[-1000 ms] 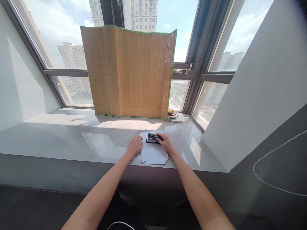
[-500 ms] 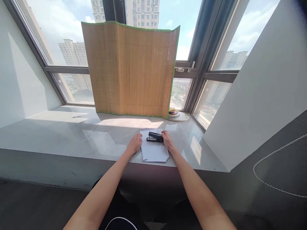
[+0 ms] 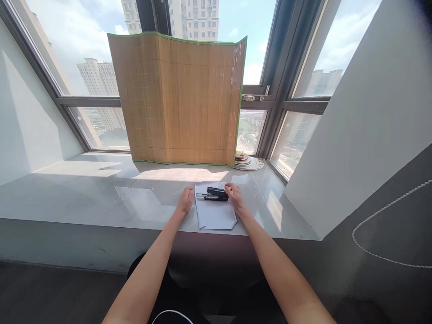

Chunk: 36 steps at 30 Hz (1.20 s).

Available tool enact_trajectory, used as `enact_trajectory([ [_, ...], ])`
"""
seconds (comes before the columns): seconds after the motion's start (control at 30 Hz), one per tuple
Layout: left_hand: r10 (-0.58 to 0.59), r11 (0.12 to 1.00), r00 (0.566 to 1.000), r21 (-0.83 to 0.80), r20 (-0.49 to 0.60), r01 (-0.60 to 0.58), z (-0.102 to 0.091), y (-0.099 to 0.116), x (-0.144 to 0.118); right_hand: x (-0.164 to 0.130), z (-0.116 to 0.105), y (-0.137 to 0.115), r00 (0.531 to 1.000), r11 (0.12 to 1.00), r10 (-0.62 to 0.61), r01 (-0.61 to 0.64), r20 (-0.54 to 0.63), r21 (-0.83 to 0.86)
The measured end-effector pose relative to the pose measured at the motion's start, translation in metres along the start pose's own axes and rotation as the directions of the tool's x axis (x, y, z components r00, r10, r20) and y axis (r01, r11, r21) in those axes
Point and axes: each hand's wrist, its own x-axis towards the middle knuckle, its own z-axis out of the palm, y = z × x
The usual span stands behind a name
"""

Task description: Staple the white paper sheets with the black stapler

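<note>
A black stapler point(image 3: 216, 194) lies on a white sheet of paper point(image 3: 215, 214) near the front edge of a glossy grey window ledge point(image 3: 101, 189). A thin metal part sticks out of the stapler's left end. My right hand point(image 3: 235, 198) grips the stapler's right end. My left hand point(image 3: 186, 200) is at the paper's left edge, with its fingertips at the metal part; I cannot tell whether it holds it.
A bamboo mat point(image 3: 178, 99) with a green border stands upright against the window behind the paper. A small stack of plates point(image 3: 248, 161) sits at the ledge's back right. A white wall point(image 3: 364, 117) slants down on the right.
A metal part now sticks out of the stapler's left end. My left hand has moved a little forward toward it. My right hand stays on the stapler.
</note>
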Motion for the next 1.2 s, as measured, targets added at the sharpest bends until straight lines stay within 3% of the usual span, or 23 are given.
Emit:
enact_trajectory([
  [0.13,0.040,0.993,0.999,-0.109,-0.019,-0.042,-0.004,0.007,-0.004,-0.005,0.002,-0.006,0.983,0.984,-0.102,0.122,0.152,-0.130],
  [0.23,0.031,0.947,0.999,-0.319,-0.037,-0.041,-0.009,0.011,-0.007,-0.011,0.003,-0.019,0.983,0.971,-0.152,0.168,0.107,-0.169],
  [0.3,-0.046,0.854,0.999,-0.520,-0.010,0.034,-0.014,0.012,-0.008,-0.016,0.004,-0.034,0.966,0.950,-0.257,0.258,0.030,-0.177],
  [0.4,-0.188,0.637,0.975,-0.740,0.119,0.213,-0.020,0.012,-0.006,-0.024,0.007,-0.062,0.887,0.850,-0.461,0.449,0.023,-0.276],
  [0.5,-0.264,0.470,0.927,-0.803,0.267,0.366,-0.025,0.010,-0.004,-0.030,0.015,-0.082,0.766,0.673,-0.615,0.634,0.189,-0.382],
  [0.57,-0.280,0.414,0.906,-0.812,0.318,0.413,-0.027,0.007,-0.003,-0.033,0.021,-0.089,0.700,0.568,-0.649,0.706,0.297,-0.424],
  [0.67,-0.283,0.360,0.898,-0.831,0.336,0.424,-0.027,0.002,-0.002,-0.037,0.027,-0.090,0.669,0.498,-0.642,0.735,0.375,-0.460],
  [0.8,-0.289,0.301,0.898,-0.859,0.332,0.414,-0.025,-0.002,0.000,-0.043,0.027,-0.089,0.698,0.538,-0.635,0.708,0.332,-0.458],
  [0.87,-0.301,0.320,0.897,-0.852,0.323,0.414,-0.023,-0.002,0.001,-0.046,0.024,-0.090,0.761,0.607,-0.595,0.636,0.258,-0.476],
  [0.97,-0.325,0.386,0.906,-0.836,0.272,0.390,-0.019,0.000,0.000,-0.053,0.019,-0.087,0.924,0.812,-0.383,0.347,0.020,-0.469],
  [1.0,-0.320,0.419,0.915,-0.830,0.245,0.369,-0.017,0.001,-0.001,-0.055,0.018,-0.085,0.958,0.872,-0.281,0.230,-0.058,-0.431],
  [1.07,-0.277,0.500,0.940,-0.805,0.201,0.319,-0.013,0.004,-0.004,-0.059,0.015,-0.077,0.986,0.942,-0.090,0.040,-0.137,-0.335],
  [1.2,-0.162,0.663,0.965,-0.701,0.207,0.262,-0.014,0.012,-0.009,-0.061,0.013,-0.058,0.993,0.961,0.107,-0.117,-0.051,-0.250],
])
